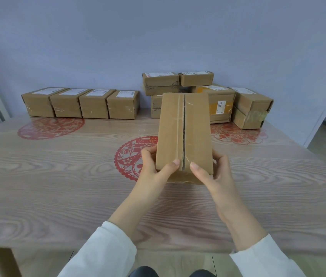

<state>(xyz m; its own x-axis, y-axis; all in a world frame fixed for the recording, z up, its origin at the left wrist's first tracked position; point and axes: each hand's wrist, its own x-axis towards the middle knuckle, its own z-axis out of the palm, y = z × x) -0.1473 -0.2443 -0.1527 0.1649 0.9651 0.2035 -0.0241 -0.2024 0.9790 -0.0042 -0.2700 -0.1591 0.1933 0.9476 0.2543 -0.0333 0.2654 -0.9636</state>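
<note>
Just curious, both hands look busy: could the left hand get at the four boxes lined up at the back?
Probably not yet: left hand and right hand both hold the taped box. Nothing stands on the table before the row of four boxes, so letting go should free the way.

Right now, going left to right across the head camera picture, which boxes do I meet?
Row of four brown cardboard boxes with white labels → long brown cardboard box, held → yellow-taped cardboard box → two stacked brown cardboard boxes.
</note>
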